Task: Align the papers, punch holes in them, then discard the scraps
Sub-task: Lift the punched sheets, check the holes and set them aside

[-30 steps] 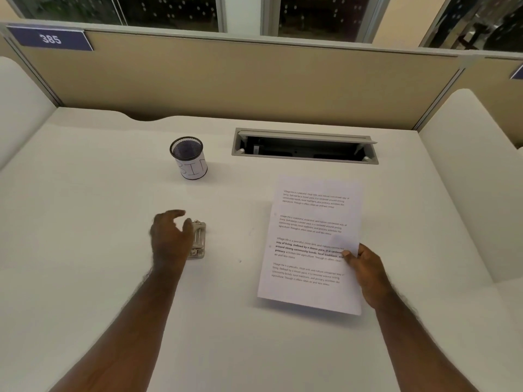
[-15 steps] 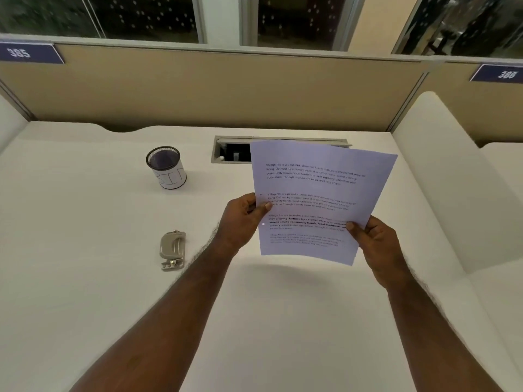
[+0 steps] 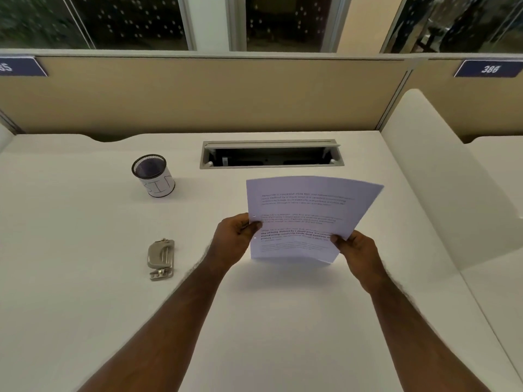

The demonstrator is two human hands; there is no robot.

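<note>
Both forearms bare, no sleeves; left hand (image 3: 233, 239) & right hand (image 3: 358, 250) ungloved.

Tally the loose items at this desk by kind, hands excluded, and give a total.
Printed white paper stack, held off the desk by the left hand and right hand: 1 (sheet count cannot be told)
Silver metal hole punch, lying on the desk: 1
Black mesh cup with a white paper label: 1
Total: 3
</note>
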